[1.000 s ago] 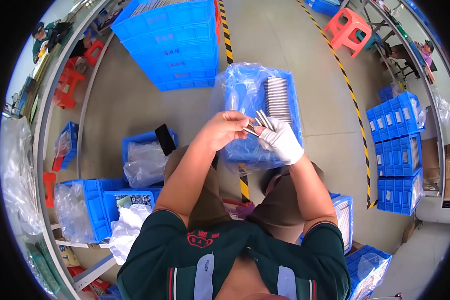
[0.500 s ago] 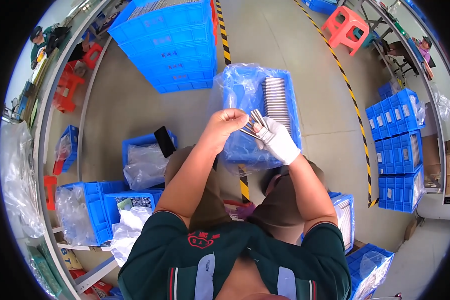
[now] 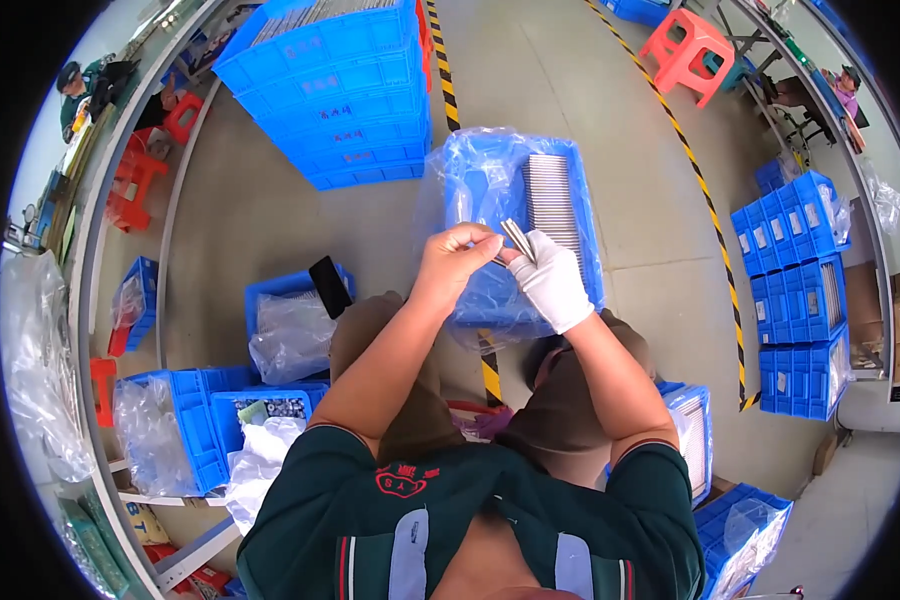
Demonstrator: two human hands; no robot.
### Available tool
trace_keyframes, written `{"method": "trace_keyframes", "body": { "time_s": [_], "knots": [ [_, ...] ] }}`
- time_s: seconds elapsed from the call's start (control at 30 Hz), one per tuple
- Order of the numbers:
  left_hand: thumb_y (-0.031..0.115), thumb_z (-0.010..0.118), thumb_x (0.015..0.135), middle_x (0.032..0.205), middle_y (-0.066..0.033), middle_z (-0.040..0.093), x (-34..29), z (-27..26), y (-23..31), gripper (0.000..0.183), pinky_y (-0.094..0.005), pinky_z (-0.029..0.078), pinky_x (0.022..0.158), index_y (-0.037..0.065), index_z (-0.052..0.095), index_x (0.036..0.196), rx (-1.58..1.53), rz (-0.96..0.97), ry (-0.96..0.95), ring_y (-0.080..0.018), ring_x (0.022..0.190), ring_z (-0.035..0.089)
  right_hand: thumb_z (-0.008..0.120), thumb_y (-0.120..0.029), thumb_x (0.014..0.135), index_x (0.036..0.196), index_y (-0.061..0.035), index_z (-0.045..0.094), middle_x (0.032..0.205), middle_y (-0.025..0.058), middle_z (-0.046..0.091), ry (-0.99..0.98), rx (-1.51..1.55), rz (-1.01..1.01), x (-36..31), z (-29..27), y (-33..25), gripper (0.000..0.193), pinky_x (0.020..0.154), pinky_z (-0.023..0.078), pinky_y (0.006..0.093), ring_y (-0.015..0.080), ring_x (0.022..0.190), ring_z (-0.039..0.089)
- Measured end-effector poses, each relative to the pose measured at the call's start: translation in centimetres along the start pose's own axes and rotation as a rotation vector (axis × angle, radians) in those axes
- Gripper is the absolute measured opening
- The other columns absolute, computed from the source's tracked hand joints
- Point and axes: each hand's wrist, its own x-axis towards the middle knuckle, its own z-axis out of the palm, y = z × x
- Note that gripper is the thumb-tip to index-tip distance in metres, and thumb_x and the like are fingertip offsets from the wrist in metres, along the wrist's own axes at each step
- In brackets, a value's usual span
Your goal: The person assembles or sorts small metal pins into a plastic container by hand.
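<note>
My right hand (image 3: 552, 282), in a white glove with bare fingertips, is closed around a few thin metal rods (image 3: 516, 238) that stick up past the fingers. Bare and pinched, my left hand (image 3: 457, 262) meets the right one at the rods; its fingertips are on a rod whose lower end is partly hidden. Both hands are above the near part of a blue crate (image 3: 592, 240) lined with clear plastic film (image 3: 478, 200). Along the crate's right side lies a neat row of similar metal rods (image 3: 548, 200).
Stacked blue crates (image 3: 370, 120) stand at the far left, and more crates (image 3: 795, 290) at the right. A black phone (image 3: 330, 287) rests on a film-covered crate (image 3: 295, 330) beside my left knee. Another crate (image 3: 270, 400) holds small metal parts. A red stool (image 3: 688, 55) stands far right.
My hands have drawn closer together. The rods, fanned out between the hands before, are now bunched more tightly in my right hand.
</note>
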Motion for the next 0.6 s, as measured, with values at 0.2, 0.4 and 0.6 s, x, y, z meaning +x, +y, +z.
{"method": "trace_keyframes", "body": {
  "time_s": [0.2, 0.4, 0.6],
  "knots": [
    [0.01, 0.061, 0.08, 0.074, -0.002, 0.058, 0.1, -0.5, -0.1, 0.011, -0.0199, 0.041, 0.064, -0.001, 0.061, 0.081, 0.047, 0.002, 0.039, -0.0064, 0.07, 0.052, 0.055, -0.022, 0.083, 0.075, -0.0017, 0.05, 0.052, 0.0085, 0.05, -0.159, 0.311, 0.201, 0.2, -0.5, -0.8, 0.023, 0.047, 0.039, 0.0318, 0.0187, 0.047, 0.05],
    [0.013, 0.06, 0.081, 0.075, -0.0016, 0.059, 0.5, -1.0, -0.3, 0.013, -0.0198, 0.039, 0.063, 0.0, 0.06, 0.083, 0.094, 0.046, 0.165, -0.0053, 0.07, 0.051, 0.05, -0.027, 0.087, 0.078, -0.0048, 0.051, 0.054, -0.0005, 0.049, -0.206, 0.294, 0.172, 0.4, -0.6, -0.1, 0.024, 0.045, 0.033, 0.0216, 0.0072, 0.048, 0.041],
    [0.016, 0.059, 0.082, 0.076, -0.0041, 0.06, 0.7, -2.1, -0.3, 0.016, -0.0228, 0.042, 0.063, 0.0, 0.06, 0.083, -0.074, -0.132, 0.066, -0.009, 0.066, 0.054, 0.051, -0.023, 0.086, 0.078, -0.0027, 0.054, 0.055, -0.0004, 0.051, -0.326, 0.487, 0.312, 0.0, -0.8, -0.9, 0.022, 0.047, 0.035, 0.0225, 0.0071, 0.05, 0.045]
  ]
}}
